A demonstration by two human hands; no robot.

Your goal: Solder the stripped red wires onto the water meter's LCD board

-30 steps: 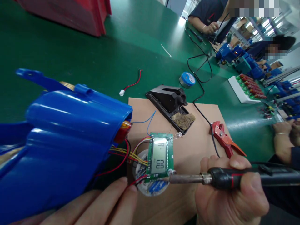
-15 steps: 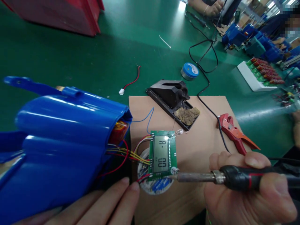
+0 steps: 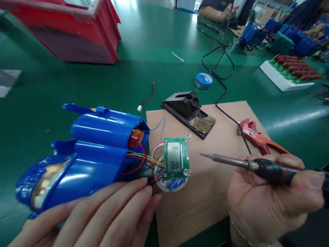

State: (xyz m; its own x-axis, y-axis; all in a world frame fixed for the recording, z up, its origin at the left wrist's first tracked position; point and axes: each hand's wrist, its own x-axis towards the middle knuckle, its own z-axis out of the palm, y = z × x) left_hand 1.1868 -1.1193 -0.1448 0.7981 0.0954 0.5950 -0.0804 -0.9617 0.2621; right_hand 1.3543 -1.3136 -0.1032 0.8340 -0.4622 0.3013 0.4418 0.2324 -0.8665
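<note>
My right hand [image 3: 267,202] is closed round a black-handled soldering iron [image 3: 246,164]; its tip hangs in the air to the right of a small green circuit board [image 3: 176,159] with a grey display. Coloured wires [image 3: 144,159] join the board to a blue plastic housing [image 3: 87,157] lying on the green table. My left hand [image 3: 102,219] rests against the housing's near side, its fingers stretched toward the red wires at the board's lower left corner. The board lies over a white round part [image 3: 171,183] on a brown cardboard sheet [image 3: 205,192].
A black iron stand with a sponge [image 3: 190,111], a solder spool [image 3: 203,80], red cutters [image 3: 257,137] and a loose red-black lead [image 3: 147,97] lie around the cardboard. A red bin [image 3: 77,31] stands at the back left. Other people work at the far right near a white tray [image 3: 285,80].
The soldering iron tip has lifted off the board's lower right corner and moved right and up. The view has pulled back, so the blue housing looks smaller.
</note>
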